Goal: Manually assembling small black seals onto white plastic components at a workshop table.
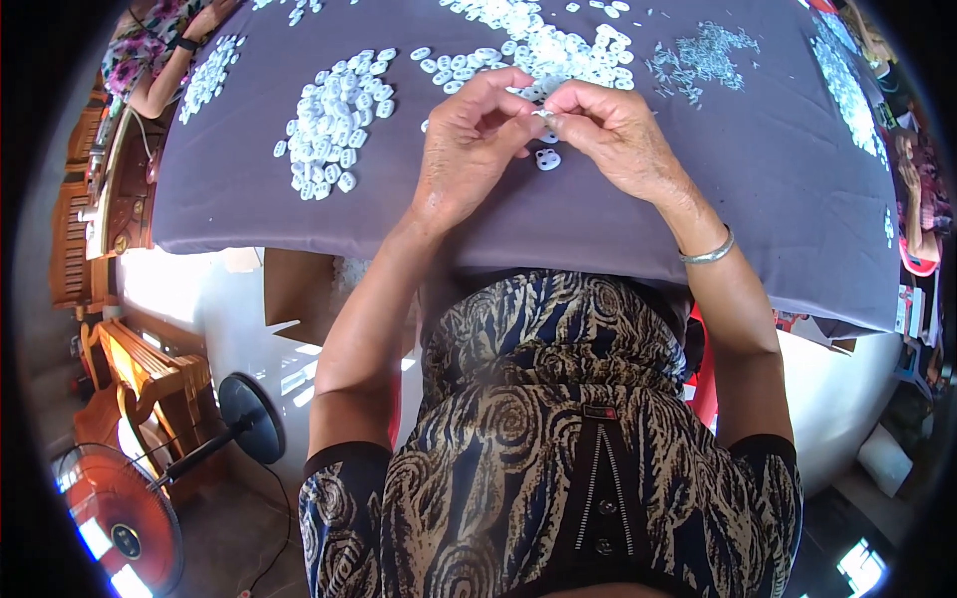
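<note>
Above the near part of the table, my left hand (476, 140) and my right hand (610, 135) meet at the fingertips. Both pinch one small white piece (541, 114), mostly covered by the fingers, so its full shape cannot be made out. Just below the fingertips a white piece with dark spots, shaped like a small animal face (547, 158), lies on the cloth. Beyond my hands spreads a heap of small white pieces (573, 60). To the left is another pile, of white oval pieces with dark markings (334, 120).
A grey-purple cloth (249, 199) covers the table. Slender, pale small parts (704, 60) lie scattered at the back right. At the far left a person's arm (164, 85) rests near more white pieces (211, 78). A cardboard box (297, 289) and a fan (120, 523) stand below.
</note>
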The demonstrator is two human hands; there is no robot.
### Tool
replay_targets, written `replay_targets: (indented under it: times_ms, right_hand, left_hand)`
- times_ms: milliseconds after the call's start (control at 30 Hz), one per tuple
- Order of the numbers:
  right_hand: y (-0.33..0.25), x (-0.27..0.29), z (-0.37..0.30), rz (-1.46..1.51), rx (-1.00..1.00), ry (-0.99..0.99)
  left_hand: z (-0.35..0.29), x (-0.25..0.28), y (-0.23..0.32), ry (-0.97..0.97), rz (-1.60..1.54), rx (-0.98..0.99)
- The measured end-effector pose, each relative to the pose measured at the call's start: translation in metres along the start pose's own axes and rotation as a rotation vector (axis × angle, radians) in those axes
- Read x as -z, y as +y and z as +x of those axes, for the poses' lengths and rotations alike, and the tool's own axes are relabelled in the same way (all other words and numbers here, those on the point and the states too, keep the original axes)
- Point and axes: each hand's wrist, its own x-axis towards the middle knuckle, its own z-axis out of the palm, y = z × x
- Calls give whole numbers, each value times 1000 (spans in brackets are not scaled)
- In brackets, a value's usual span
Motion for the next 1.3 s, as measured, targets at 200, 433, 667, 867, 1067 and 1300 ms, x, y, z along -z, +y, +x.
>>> replay_targets:
  times_ms: [200,433,667,867,1067,1300]
  right_hand:
    - [1,-9,1,12,25,45]
    - [-3,19,1,-139,-60,78]
    - [4,107,-8,-505,-105,121]
    - [27,102,-16,-586,-2,58]
    - [22,99,-15,-680,-18,-34]
    - [-2,70,-16,-287,-103,64]
  left_hand:
    - [0,8,0,-21,4,-15]
    - [-1,11,-2,-3,39,-35]
    - [-1,8,-5,22,59,-5]
    - [-2,0,-7,-26,66,11]
    - [-4,-2,-10,-19,16,13]
    - [-4,-6,-6,-17,42,26]
